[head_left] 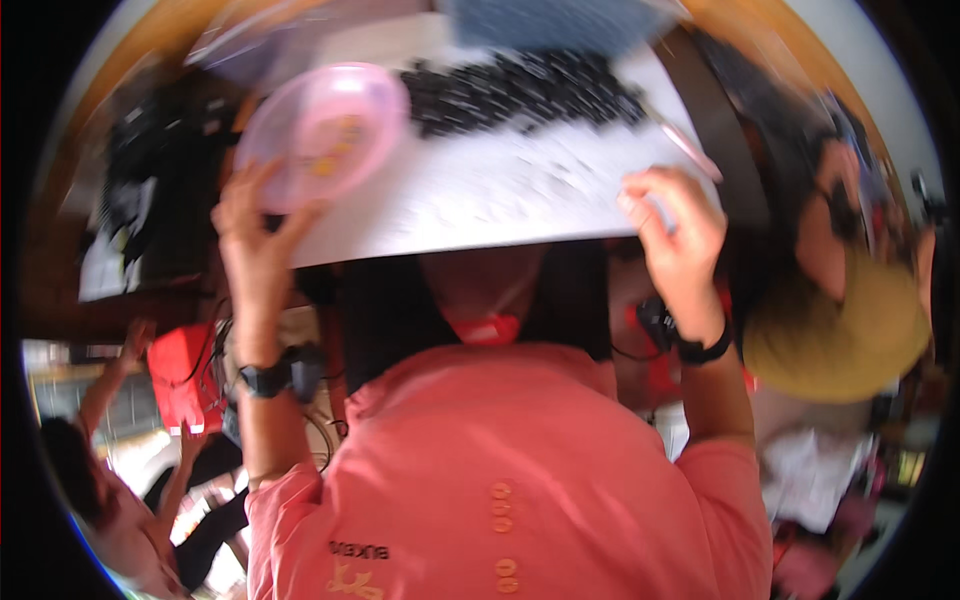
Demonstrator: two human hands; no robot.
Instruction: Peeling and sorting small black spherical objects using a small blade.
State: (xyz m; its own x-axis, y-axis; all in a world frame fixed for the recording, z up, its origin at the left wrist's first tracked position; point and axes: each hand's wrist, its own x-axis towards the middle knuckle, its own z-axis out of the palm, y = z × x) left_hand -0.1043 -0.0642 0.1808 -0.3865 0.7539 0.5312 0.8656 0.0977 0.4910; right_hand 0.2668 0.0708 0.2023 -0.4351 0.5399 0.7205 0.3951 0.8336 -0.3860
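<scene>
The white board [430, 205] is running crosswise before the person, leaving open room between left hand [255, 222] and right hand [685, 220]. At its left end the round translucent pink bowl [285, 112] is facing mouth up, its apparent long axis slanting to the far right. Left fingers are spreading at its near rim, right fingers curling toward the thumb; whether either is clamping cannot be told. Small black pieces [520, 92] are lining the far side; a co-worker [840, 330] is showing rightward.

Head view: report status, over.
Left hand at near rim of pink bowl. Right hand curled at white tabletop, grip unclear. Small black pieces clustered beyond.
</scene>
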